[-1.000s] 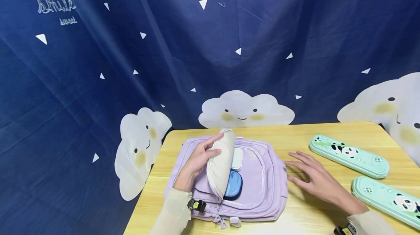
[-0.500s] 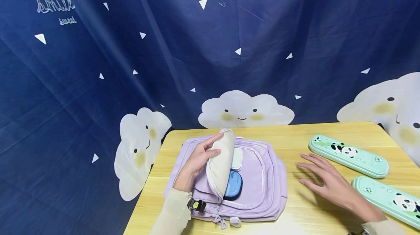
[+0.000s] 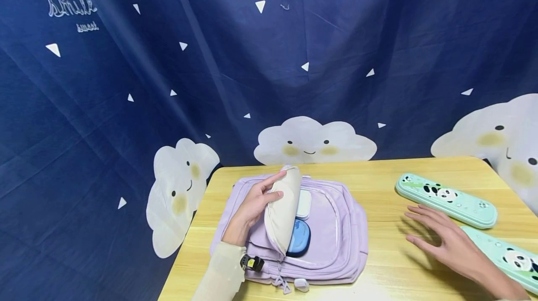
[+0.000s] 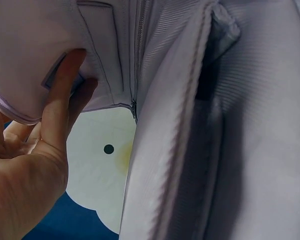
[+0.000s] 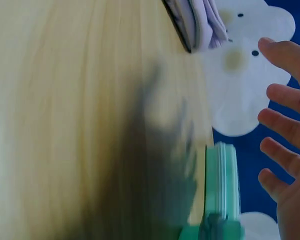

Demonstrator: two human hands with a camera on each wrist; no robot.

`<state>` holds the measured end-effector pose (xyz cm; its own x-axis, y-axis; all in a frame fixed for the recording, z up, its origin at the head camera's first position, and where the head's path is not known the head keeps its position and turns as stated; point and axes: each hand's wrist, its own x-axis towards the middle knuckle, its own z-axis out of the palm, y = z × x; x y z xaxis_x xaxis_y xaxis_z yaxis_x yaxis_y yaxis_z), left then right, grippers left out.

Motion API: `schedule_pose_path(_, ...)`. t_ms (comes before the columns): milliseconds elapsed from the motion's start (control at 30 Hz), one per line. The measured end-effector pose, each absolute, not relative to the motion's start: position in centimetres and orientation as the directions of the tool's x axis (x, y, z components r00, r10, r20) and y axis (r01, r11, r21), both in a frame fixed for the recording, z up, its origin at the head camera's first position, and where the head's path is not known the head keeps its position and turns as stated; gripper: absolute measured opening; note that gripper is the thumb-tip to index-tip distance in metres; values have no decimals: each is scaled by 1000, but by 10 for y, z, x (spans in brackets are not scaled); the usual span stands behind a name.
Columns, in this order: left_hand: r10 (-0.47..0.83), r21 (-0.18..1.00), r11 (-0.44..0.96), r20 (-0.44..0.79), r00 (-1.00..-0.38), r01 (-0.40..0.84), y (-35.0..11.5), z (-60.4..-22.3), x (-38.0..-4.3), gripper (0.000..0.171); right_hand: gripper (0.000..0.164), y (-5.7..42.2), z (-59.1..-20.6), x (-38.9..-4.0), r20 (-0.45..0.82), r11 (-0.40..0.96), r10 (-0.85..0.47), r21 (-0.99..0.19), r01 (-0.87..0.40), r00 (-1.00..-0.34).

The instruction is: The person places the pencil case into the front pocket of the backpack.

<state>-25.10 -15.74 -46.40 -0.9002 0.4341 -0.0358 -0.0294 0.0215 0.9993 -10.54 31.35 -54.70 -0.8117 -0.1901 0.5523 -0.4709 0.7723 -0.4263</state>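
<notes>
A lilac backpack point(image 3: 353, 231) lies on the wooden table. My left hand point(image 3: 254, 200) grips the edge of its front pocket flap point(image 3: 283, 217) and holds it raised, cream lining showing. In the left wrist view, my fingers point(image 4: 57, 110) lie against the lilac fabric. Inside the pocket sit a blue zip case point(image 3: 300, 240) and, behind it, a pale rounded case point(image 3: 304, 204), both partly covered by the flap. My right hand point(image 3: 447, 238) hovers over the table, fingers spread and holding nothing, near two mint pencil cases with pandas, a far one point(image 3: 462, 204) and a near one point(image 3: 502, 254).
The table point(image 3: 386, 263) has bare wood between the backpack and the pencil cases. Zipper pulls point(image 3: 282, 284) hang at the bag's front edge. Behind the table hangs a dark blue curtain point(image 3: 235, 81) with clouds.
My right hand has moved right, away from the backpack and toward the mint pencil cases. My left hand and the raised flap have stayed in place.
</notes>
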Motion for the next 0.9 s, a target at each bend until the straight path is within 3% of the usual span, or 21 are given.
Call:
schedule_pose_path(433, 438, 999, 28, -38, -898, -29, -157, -465, -252, 63, 67, 358, -562, -88, 541, 799, -92, -461, -386, -836)
schedule_pose_path(733, 439, 999, 37, -32, -898, -17, -158, -464, -251, 62, 64, 386, -575, -71, 420, 828, 47, -524, -200, -906)
schedule_pose_path(900, 439, 999, 38, -30, -898, -15, -157, -462, -250, 63, 69, 402, -582, -67, 482, 821, 58, -522, -233, -874)
